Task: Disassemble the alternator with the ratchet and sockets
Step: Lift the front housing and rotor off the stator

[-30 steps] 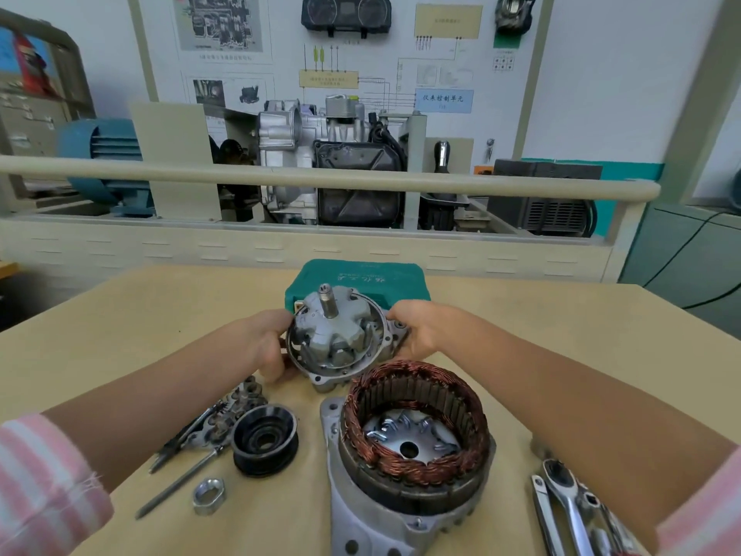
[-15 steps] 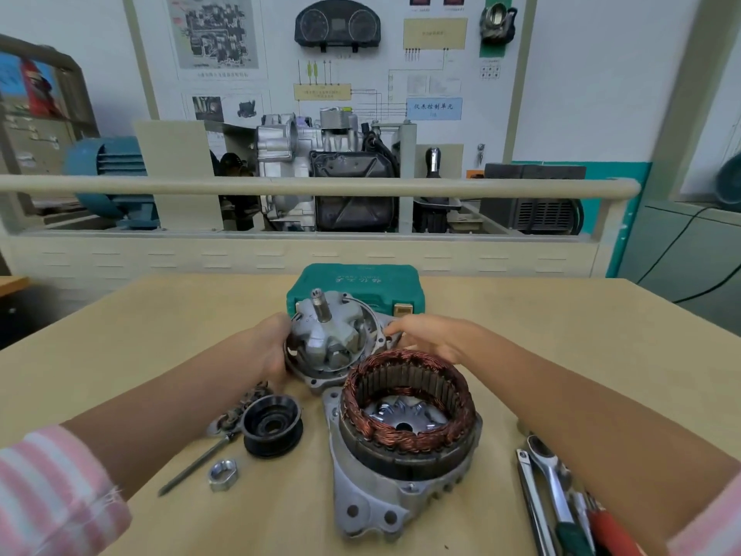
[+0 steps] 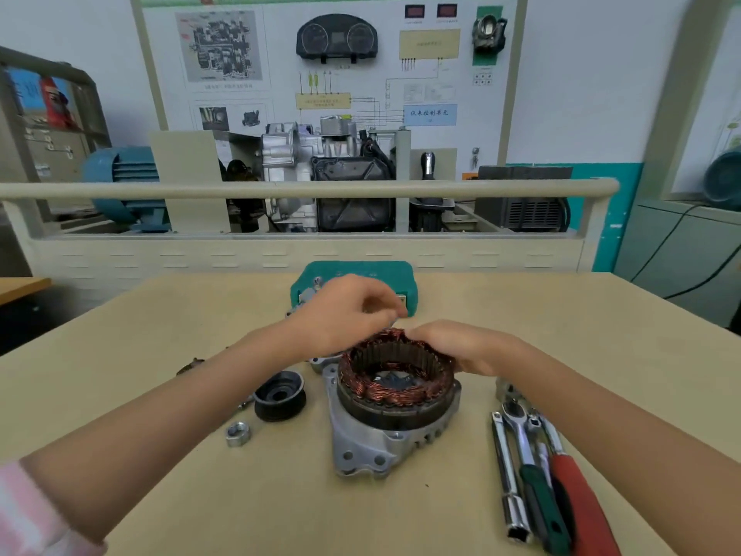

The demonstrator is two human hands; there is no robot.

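Two hands work above the middle of the table (image 3: 120, 335). Left hand (image 3: 341, 315) hovers over the part behind the stator, fingers curled, thumb and fingertips drawn together; the hand is blurred, and whether it pinches anything cannot be told. Right hand (image 3: 457, 347) lies on the far right rim of the stator housing (image 3: 385, 439), fingers bent over the copper windings (image 3: 397, 391); a firm grip cannot be confirmed.

Stator housing stands upright near the table's centre, windings uppermost, mounting lugs toward the near edge. Behind it, mostly hidden by the left hand, sits a second alternator section (image 3: 316, 361), only a flange edge showing. Green socket case (image 3: 357, 274) lies closed at the far edge, just behind the hands.

Left of the housing: black pulley (image 3: 280, 397), and nearer the front edge a loose hex nut (image 3: 238, 432). Right of the housing, toward the near right corner: ratchet (image 3: 521, 435) with green grip, a tubular socket wrench (image 3: 509, 475) beside it, and a red-handled tool (image 3: 577, 499), all lying close together.
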